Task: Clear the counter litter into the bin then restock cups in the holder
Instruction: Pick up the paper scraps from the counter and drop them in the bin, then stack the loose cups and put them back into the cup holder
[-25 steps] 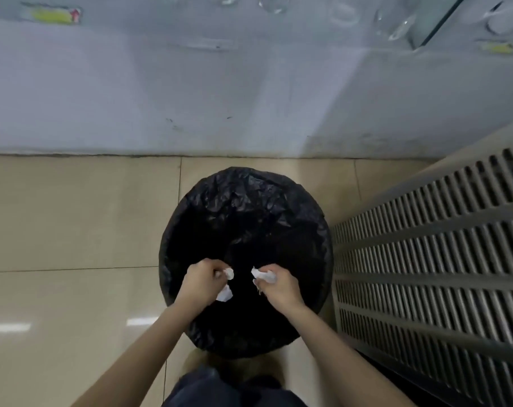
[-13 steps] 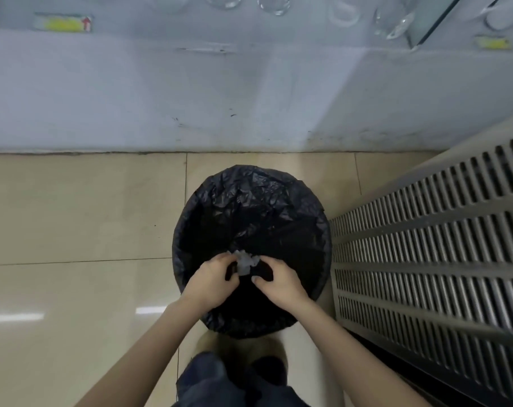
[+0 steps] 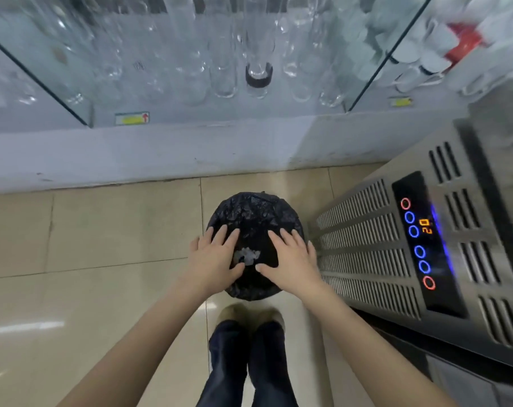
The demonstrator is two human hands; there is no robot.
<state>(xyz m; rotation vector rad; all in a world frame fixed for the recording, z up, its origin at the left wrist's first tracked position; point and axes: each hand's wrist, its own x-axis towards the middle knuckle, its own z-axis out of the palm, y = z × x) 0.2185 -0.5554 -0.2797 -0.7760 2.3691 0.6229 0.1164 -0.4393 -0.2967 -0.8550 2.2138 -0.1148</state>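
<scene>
Glossy beige tiled floor (image 3: pixel 102 230) under black-lined bin (image 3: pixel 253 212), beside steel appliance (image 3: pixel 425 230).

Bin liner (image 3: pixel 253 214): black plastic, crinkled, glossy. Litter (image 3: pixel 246 255): white crumpled paper. Floor (image 3: pixel 102 230): beige tile, polished, reflective. Appliance (image 3: pixel 366 259): brushed metal w/ slotted vents. Cabinet (image 3: pixel 220 54): clear glass.

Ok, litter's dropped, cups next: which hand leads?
Probably right. Both the left hand and right hand are open and empty over the bin, but the white cups sit on the right.
</scene>
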